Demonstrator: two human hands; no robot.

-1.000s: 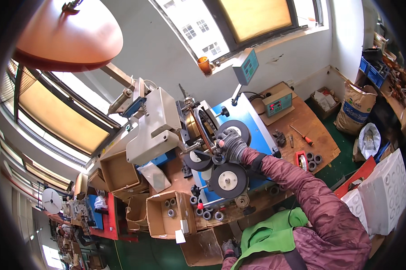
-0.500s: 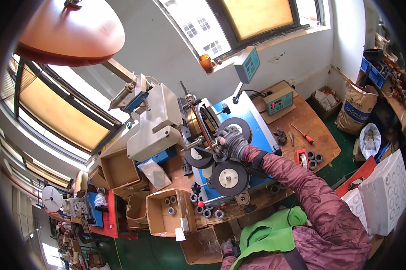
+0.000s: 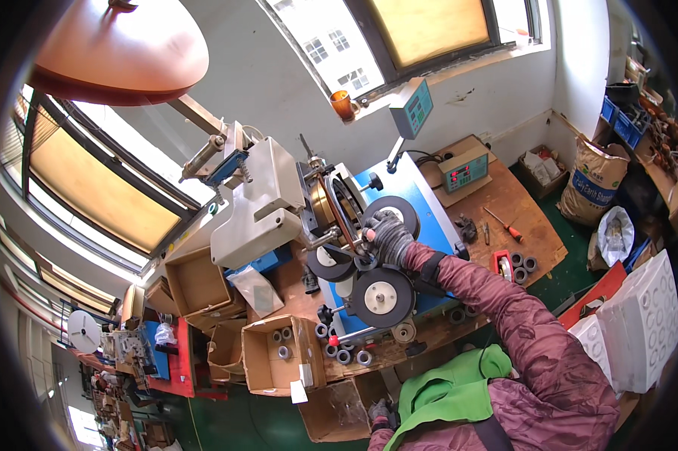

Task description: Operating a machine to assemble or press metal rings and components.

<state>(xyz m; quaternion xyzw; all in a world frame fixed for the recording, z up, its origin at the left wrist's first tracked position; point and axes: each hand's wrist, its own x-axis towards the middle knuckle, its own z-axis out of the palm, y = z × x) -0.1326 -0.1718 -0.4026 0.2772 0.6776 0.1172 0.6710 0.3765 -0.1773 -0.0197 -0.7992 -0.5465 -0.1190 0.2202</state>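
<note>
Barely shifted since earlier, right grip (image 3: 389, 239) curled near dark ring (image 3: 364, 264) among black wheels (image 3: 384, 299) above blue plate (image 3: 433, 225), whether clamped impossible to tell, left grip (image 3: 381, 413) beside open carton (image 3: 325, 418), closure unclear

Black wheels (image 3: 384, 297) around right hand (image 3: 388, 239); bare tabletop (image 3: 525, 200) farther right

A grey ring (image 3: 365, 264) (partly hidden) sits among black-rimmed rollers (image 3: 384, 298).
</note>
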